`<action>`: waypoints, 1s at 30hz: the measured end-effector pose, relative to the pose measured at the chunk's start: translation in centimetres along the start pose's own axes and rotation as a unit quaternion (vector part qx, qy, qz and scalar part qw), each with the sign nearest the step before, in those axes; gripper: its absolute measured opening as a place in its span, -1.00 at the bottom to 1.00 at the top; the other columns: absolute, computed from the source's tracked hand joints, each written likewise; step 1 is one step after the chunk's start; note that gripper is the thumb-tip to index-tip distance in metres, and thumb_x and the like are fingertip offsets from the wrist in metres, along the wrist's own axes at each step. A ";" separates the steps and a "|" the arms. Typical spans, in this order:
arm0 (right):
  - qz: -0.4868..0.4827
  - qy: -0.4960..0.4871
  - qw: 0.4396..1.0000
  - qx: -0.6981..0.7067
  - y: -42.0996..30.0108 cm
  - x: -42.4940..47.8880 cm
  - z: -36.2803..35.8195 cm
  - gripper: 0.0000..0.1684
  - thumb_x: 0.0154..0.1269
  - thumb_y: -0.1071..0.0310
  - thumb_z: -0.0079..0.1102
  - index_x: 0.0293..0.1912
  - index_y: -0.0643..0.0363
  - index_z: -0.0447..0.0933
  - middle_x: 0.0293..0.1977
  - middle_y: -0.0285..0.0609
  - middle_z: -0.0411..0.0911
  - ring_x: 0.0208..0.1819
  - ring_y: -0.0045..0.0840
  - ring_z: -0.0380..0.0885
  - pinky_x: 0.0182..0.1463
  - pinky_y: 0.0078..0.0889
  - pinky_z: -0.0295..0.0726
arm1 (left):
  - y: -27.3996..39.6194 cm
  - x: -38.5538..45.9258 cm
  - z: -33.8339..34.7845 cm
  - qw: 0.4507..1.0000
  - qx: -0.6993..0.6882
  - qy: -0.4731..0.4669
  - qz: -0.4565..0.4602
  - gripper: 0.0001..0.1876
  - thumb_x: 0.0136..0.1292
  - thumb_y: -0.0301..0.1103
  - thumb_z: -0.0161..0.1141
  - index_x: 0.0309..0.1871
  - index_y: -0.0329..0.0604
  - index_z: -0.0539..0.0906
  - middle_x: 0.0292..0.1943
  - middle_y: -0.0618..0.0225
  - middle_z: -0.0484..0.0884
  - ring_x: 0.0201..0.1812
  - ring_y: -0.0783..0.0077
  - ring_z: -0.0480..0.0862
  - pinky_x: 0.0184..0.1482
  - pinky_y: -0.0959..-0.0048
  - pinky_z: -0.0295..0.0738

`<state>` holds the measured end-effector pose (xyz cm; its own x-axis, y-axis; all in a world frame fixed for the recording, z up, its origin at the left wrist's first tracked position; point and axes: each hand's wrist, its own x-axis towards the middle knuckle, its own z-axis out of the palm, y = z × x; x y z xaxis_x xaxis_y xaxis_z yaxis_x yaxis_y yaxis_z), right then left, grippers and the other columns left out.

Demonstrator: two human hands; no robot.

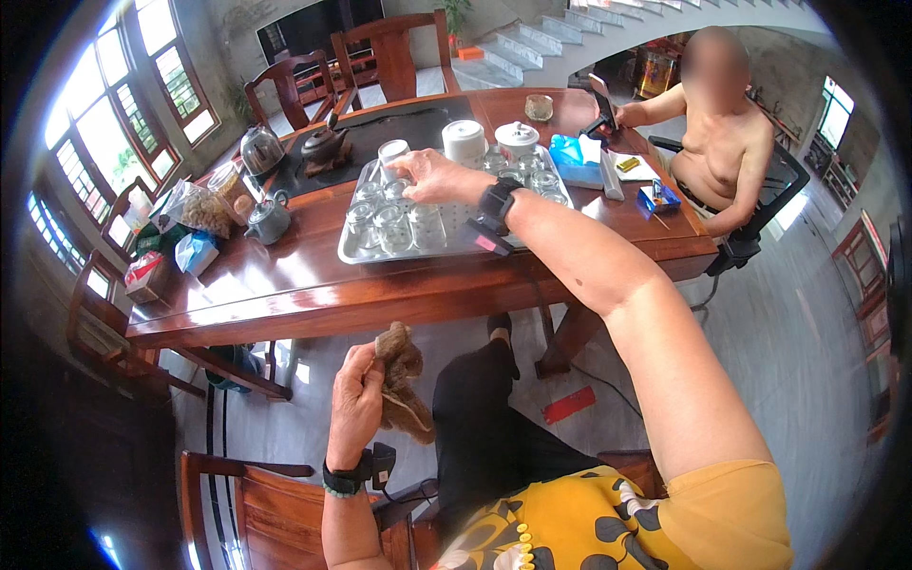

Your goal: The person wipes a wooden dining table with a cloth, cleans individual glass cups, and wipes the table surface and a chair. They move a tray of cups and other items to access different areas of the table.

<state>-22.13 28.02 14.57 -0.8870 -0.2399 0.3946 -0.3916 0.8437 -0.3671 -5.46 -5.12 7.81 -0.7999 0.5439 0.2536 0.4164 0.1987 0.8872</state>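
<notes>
My left hand [358,395] grips a bunched brown cloth [403,392] below the table's front edge. My right hand [445,178] reaches over a metal tray [463,235], its fingers on a pale-rimmed cup [392,151] at the tray's back left. Its fingertips overlap the cup's side; the far side of the grip is hidden. Several clear drinking glasses [392,231] stand on the tray's left, below that hand. More glasses [531,165] fill its right end, beside a white lidded jar [463,141] and a white lidded pot [516,137].
On the wooden table [299,274], a dark teapot [324,144], a steel kettle [261,151] and a grey teapot [268,219] stand left. Tissue packs [576,162] lie right, near a seated person [723,142] with a phone [600,92]. A wooden chair [278,509] is beside me.
</notes>
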 end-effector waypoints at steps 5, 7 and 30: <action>0.042 0.106 0.993 -0.035 -0.3 -2.6 -5.7 -0.46 0.15 0.12 0.34 0.10 0.14 0.66 -0.09 0.02 0.74 -0.11 -0.26 0.74 0.03 -0.25 0.71 | 0.6 -0.5 -0.2 1.000 -0.027 0.011 -0.008 -0.78 0.52 -0.57 -0.02 0.10 -0.38 0.61 -0.12 0.33 0.55 -0.10 0.46 0.58 -0.01 0.53 0.47; 0.052 0.114 0.989 -0.075 0.4 -4.0 -8.7 -0.62 0.16 0.09 0.29 -0.15 0.13 0.77 -0.24 0.01 0.76 -0.17 -0.22 0.75 -0.03 -0.24 0.71 | 0.5 -0.8 -0.8 0.999 -0.032 0.019 -0.027 -0.78 0.53 -0.55 -0.01 0.08 -0.38 0.61 -0.13 0.33 0.56 -0.10 0.46 0.59 -0.01 0.53 0.47; 0.050 -0.035 0.981 -0.183 -1.8 -9.4 -5.7 -0.41 -0.05 -0.03 0.43 -0.13 0.25 0.70 -0.20 0.00 0.73 -0.08 -0.17 0.71 0.07 -0.17 0.65 | 0.3 -0.6 0.1 0.998 -0.049 0.014 -0.022 -0.78 0.55 -0.53 -0.03 0.10 -0.41 0.58 -0.07 0.30 0.58 -0.06 0.47 0.60 0.03 0.53 0.48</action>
<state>-11.68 31.54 16.33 -0.9363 -0.1678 0.3085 -0.1981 0.9777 -0.0695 -4.85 -5.27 7.84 -0.8288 0.5129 0.2238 0.3379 0.1399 0.9307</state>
